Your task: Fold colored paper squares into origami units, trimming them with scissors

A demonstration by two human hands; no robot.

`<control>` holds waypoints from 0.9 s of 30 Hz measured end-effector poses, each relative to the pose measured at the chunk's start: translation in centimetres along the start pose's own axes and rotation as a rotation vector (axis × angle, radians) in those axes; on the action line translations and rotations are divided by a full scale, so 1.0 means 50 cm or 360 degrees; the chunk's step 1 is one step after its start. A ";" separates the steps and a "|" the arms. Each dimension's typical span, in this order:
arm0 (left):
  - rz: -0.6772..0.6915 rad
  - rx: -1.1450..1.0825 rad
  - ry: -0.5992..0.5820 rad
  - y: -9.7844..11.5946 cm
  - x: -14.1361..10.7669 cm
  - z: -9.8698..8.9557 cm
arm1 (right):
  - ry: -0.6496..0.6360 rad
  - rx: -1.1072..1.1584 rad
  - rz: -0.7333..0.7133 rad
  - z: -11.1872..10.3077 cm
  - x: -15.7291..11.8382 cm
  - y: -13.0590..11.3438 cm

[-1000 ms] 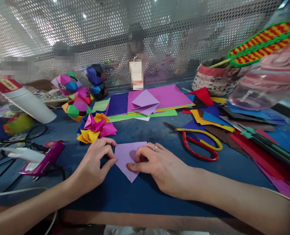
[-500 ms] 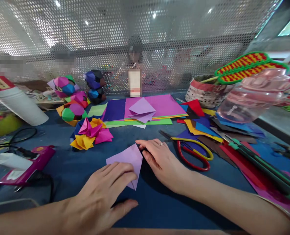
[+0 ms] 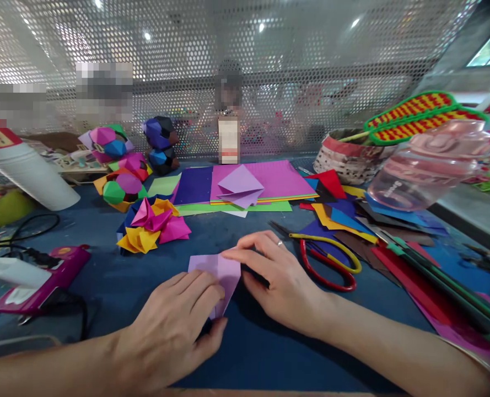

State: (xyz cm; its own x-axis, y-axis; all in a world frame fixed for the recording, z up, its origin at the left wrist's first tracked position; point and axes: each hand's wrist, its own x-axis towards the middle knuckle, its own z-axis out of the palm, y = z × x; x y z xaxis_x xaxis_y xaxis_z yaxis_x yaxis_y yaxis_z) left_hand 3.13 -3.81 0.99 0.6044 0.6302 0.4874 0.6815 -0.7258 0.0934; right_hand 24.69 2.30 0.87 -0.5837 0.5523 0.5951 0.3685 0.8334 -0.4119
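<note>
A folded lilac paper (image 3: pixel 228 275) lies on the dark blue table in front of me, between my two hands. My left hand (image 3: pixel 182 314) rests on its lower left part, fingers pressing down and thumb at the near edge. The fingertips of my right hand (image 3: pixel 273 275) touch the paper's upper right corner, with the thumb tucked beside its right edge. Another folded lilac piece (image 3: pixel 241 186) sits on a stack of purple sheets (image 3: pixel 284 179) further back.
Red-and-yellow scissors (image 3: pixel 331 262) and colored papers (image 3: pixel 344 218) are at right, near a cutter (image 3: pixel 447 292) and pink bottle (image 3: pixel 422 171). Pink and yellow folded pieces (image 3: pixel 154 223), a power strip (image 3: pixel 42 281) and a white cup stack (image 3: pixel 38 176) are at left.
The lilac paper has turned and looks narrower, its left point folded or hidden. My right fingers have moved onto its top corner, and my left thumb has drawn closer to the paper.
</note>
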 end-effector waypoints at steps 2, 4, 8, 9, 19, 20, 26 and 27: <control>0.0042 -0.0005 0.0030 0.003 0.002 -0.001 | -0.0025 -0.0120 0.0086 0.002 0.001 0.008; 0.0075 -0.0026 0.0032 0.004 0.002 -0.002 | -0.0061 -0.0178 0.0129 0.006 0.000 0.020; 0.0086 -0.0037 0.0056 0.000 -0.002 -0.004 | 0.0015 -0.0096 0.0028 0.004 0.002 0.031; 0.0091 -0.0016 0.0066 -0.002 -0.004 -0.005 | 0.0056 -0.0065 -0.0032 0.001 0.003 0.028; 0.0134 0.0062 -0.0003 -0.041 -0.004 -0.011 | -0.0330 -0.0139 -0.0569 -0.009 -0.004 -0.030; 0.0129 0.0033 -0.0018 -0.041 -0.004 -0.011 | -0.0381 -0.0135 -0.0543 -0.005 -0.006 -0.029; 0.0187 -0.0098 0.0046 -0.025 -0.004 -0.012 | -0.0397 -0.0085 -0.0337 0.007 -0.011 -0.013; 0.0204 -0.0116 0.0033 -0.025 -0.004 -0.013 | -0.0404 -0.0081 -0.0331 0.006 -0.011 -0.013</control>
State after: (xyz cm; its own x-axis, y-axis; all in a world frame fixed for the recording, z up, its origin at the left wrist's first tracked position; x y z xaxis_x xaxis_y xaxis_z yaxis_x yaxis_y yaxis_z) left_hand 1.89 -3.19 1.36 0.6753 0.5260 0.5170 0.5673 -0.8184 0.0916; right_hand 24.54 1.48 0.60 -0.8095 0.3526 0.4695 0.2545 0.9313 -0.2605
